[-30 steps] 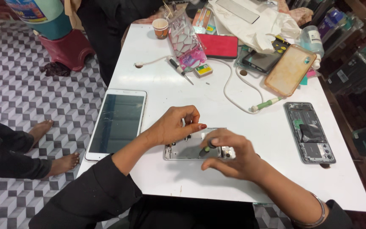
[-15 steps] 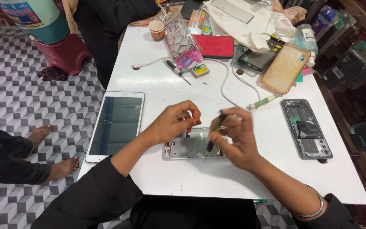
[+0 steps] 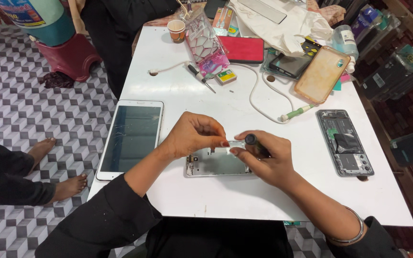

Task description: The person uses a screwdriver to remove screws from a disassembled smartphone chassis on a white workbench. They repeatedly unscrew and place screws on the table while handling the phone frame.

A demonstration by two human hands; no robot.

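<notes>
Left hand (image 3: 192,136) fingers pinched together over the top edge of the opened phone frame (image 3: 216,163), on something too small to tell. Right hand (image 3: 268,162) fingers clamped on a dark screwdriver (image 3: 256,145), tip down at the same edge. Frame lies flat on the white desk (image 3: 264,200), between both hands. Just left of it, a white tablet (image 3: 131,136) with a dark screen. Well right, a second opened phone (image 3: 345,142). Farther back: white cable (image 3: 259,102), clear phone case (image 3: 322,74), red case (image 3: 241,49), paper cup (image 3: 176,31). To do it well, likely: keep the driver upright, steady the frame, press lightly, don't drop small parts.
</notes>
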